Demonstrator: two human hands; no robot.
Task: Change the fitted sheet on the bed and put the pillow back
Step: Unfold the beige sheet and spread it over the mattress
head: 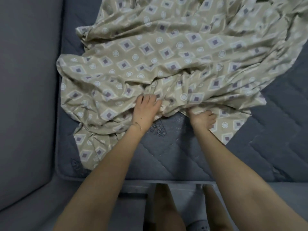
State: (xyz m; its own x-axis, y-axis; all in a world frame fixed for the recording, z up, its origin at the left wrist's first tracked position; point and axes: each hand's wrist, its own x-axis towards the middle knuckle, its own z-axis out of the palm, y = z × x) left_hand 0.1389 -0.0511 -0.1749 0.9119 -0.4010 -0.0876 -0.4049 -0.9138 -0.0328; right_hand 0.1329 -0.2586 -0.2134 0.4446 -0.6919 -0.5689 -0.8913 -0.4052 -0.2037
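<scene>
Both hands are closed on cloth near the middle of the view: the left hand (pixel 146 107) has its fingers curled into a bunched ridge of the sheet (pixel 166 52), and the right hand (pixel 202 119), just toward 3 o'clock of it, grips the sheet's near edge with its fingers folded over the fabric. The sheet lies loose and crumpled on the mattress (pixel 166 155), not stretched over any corner. Its long axis runs on a diagonal, from a gathered tail at about 7 o'clock up to 1 o'clock, where it passes out of the frame. Its near edge dips between the two hands, leaving a bare wedge of mattress under the wrists. It is beige, printed with pale diamonds that hold dark purple squares, with pale rings between them, and deep folds radiate from where the hands pull. The mattress is blue-grey and quilted in slanted lines, showing at 6 o'clock and 4 o'clock. A padded grey bed frame (pixel 28 97) fills the 9 o'clock side. A thin bracelet (pixel 138 126) sits on the left wrist.
</scene>
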